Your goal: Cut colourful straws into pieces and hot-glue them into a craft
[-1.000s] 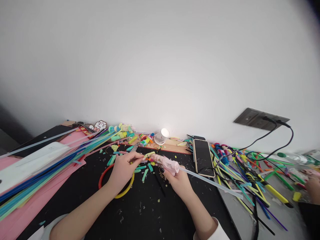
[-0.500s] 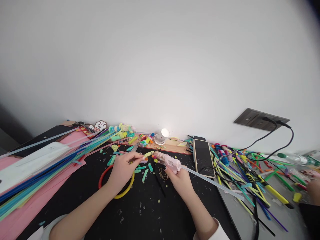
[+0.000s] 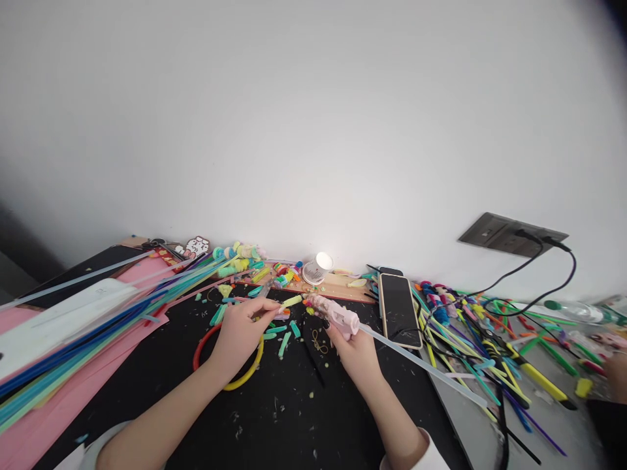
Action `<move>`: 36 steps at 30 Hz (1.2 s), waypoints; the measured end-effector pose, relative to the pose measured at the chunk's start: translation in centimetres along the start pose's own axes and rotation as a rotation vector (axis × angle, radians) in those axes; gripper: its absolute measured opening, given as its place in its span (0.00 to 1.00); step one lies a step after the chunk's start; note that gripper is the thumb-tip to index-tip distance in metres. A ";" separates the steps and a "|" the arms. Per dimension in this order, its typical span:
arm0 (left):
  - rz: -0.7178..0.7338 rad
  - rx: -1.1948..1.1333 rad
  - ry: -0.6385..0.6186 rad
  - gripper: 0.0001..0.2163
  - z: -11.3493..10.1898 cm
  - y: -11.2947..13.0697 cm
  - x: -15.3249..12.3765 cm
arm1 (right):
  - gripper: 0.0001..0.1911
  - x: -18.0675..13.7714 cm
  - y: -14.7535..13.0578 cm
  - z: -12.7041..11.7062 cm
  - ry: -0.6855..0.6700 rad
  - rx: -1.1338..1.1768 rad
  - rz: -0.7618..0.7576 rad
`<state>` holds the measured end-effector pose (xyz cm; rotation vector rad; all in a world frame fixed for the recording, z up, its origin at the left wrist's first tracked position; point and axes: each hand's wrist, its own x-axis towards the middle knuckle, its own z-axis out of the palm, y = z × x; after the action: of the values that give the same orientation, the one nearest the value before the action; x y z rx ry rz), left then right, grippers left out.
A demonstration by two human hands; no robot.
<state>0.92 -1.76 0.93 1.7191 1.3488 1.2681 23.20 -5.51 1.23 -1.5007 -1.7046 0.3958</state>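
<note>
Between the fingertips of my left hand (image 3: 243, 331) is a short yellow-green pipe cleaner piece (image 3: 292, 301), pointing right. My right hand (image 3: 353, 349) is wrapped round a pink hot glue gun (image 3: 337, 316), its nozzle aimed left. Nozzle and pipe cleaner tip are close together; whether they touch I cannot tell. A long translucent glue stick (image 3: 426, 367) sticks out of the gun's back. Below my left hand lies a red and yellow ring (image 3: 247, 375), partly hidden by the wrist. Short teal pieces (image 3: 284, 344) are scattered on the black mat between my hands.
A paper cup (image 3: 317, 269) stands against the wall. To the right lie a phone (image 3: 399, 307), tangled pipe cleaners, a yellow cutter (image 3: 541, 380) and cables from a wall socket (image 3: 512, 234). Long pipe cleaners (image 3: 98, 339) cover pink paper at left. Another person's hand (image 3: 616, 372) shows at far right.
The glue gun has shifted slightly right and down, its nozzle backing away from the pipe cleaner piece. The left hand stays nearly still.
</note>
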 end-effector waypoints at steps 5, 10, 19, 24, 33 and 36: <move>0.036 0.022 -0.006 0.09 0.0 0.1 0.2 | 0.09 0.0 0.0 0.3 -0.055 0.093 -0.060; 0.066 0.010 -0.009 0.09 0.1 0.6 0.2 | 0.07 0.0 -0.3 0.3 -0.093 0.130 -0.093; 0.047 0.038 -0.016 0.09 0.1 0.5 0.2 | 0.06 -0.2 -0.1 0.4 -0.107 0.101 -0.082; 0.049 0.040 -0.005 0.09 0.0 0.6 0.1 | 0.10 0.0 -0.1 0.4 -0.072 0.075 -0.080; 0.034 0.039 0.024 0.09 0.0 0.5 0.1 | 0.13 0.0 0.1 0.2 -0.001 0.032 0.031; 0.037 0.046 0.012 0.10 0.0 0.4 0.1 | 0.10 0.0 0.0 0.1 -0.037 0.050 -0.006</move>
<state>1.05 -1.75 1.36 1.7781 1.3684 1.2790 23.14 -5.48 1.21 -1.4601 -1.7156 0.4622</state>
